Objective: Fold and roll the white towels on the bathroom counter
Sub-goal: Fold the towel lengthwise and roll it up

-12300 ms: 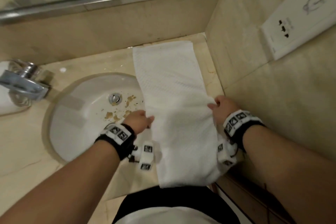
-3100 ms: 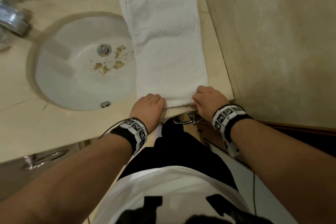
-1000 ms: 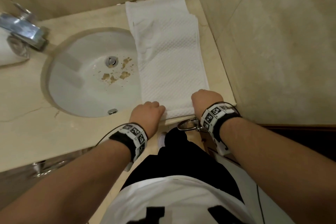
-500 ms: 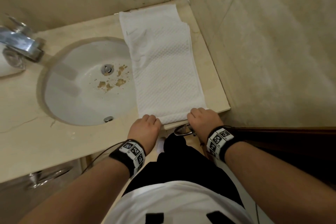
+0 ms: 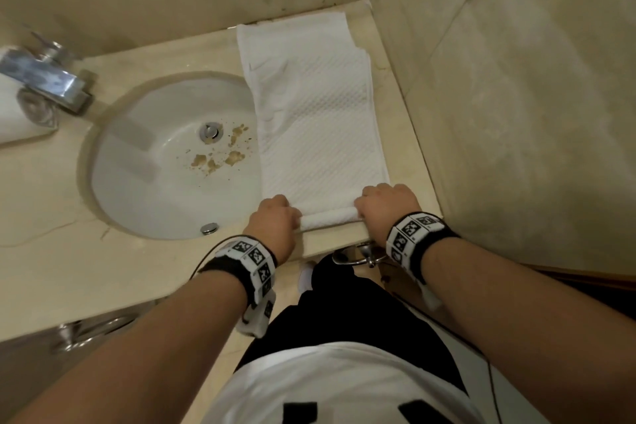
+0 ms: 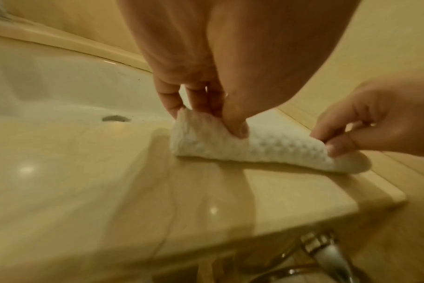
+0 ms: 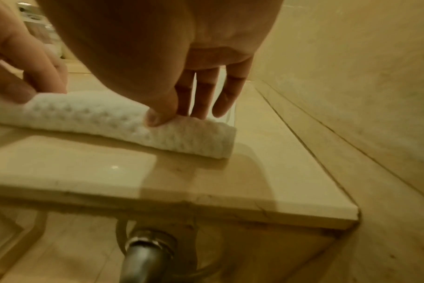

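The towel's 6 o'clock edge, flat half a second ago, now curls into a first roll; left hand and right hand pinch its ends, so rolling has begun.

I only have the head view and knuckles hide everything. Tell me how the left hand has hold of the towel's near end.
Observer: The left hand pinches the rolled near edge of the towel: the thumb presses on its front and the fingers reach behind it.
Operator: Now report the right hand.
Observer: The right hand has its thumb pressed on the roll's front, with the fingers reaching down behind it.
Operator: Say how far the roll has got.
Observer: Only a thin roll lies near the front edge of the counter; the rest of the towel lies flat.
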`<state>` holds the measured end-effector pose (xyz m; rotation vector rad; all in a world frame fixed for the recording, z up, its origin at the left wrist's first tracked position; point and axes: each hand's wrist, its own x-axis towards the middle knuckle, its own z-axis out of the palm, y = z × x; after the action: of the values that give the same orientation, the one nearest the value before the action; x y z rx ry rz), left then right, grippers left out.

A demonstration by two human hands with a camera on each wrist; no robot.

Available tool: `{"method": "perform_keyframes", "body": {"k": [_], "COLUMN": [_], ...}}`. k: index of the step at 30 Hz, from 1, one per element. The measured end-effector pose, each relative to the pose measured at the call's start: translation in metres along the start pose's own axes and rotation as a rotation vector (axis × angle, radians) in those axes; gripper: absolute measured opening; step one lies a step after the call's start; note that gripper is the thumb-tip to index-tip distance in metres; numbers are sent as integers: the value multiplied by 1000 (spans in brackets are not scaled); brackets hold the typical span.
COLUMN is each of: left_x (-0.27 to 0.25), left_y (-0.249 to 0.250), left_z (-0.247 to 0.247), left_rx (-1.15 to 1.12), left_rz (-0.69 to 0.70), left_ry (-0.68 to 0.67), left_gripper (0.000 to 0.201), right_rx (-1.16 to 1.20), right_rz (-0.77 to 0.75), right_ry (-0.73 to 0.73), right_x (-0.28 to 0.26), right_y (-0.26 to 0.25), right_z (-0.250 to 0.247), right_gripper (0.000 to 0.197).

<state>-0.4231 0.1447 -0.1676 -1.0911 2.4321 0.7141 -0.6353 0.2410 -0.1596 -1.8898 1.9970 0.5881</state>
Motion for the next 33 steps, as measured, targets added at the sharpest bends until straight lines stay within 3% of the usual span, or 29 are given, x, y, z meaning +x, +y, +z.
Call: {"method": "perform_keyframes", "body": {"k": [3,6,9,12,15,23,27,29,33], "left_x": [11,14,10,-5,-9,-6,-1,1,10], "left_y": [4,6,16,29,25,20,19,19,16], "left_z": [-12,-24,-26,-18,0,-2,-4,-10,-29], "left_rx": [33,77,193,223,284,440,492,475,352], "left_rz": [-75,-88,24,130,148,261,283,271,147], "left_ry": [42,145,108,37,80,135,64,27,-68], "left_gripper": [18,21,21,34,45,42,38,40,49], "right_rx": [37,151,161,92,-6,-44,-48,-31,-2], "right_rz": [61,97,55,0,-27,-78,-83,-69,-71], "right_ry": [-37,-5,48,28,17,-74,-95,-113,-109], "right_x": [10,12,5,-5,-11,-7,1,6,13], "right_y": [1,2,-5,-14,-18,-15,-14,-13,-8], "right_z": [-8,-13,-11,-11,-5,-8,-18,-20,-19], "right_gripper": [22,23,25,17,31,36,27,33,25]}}
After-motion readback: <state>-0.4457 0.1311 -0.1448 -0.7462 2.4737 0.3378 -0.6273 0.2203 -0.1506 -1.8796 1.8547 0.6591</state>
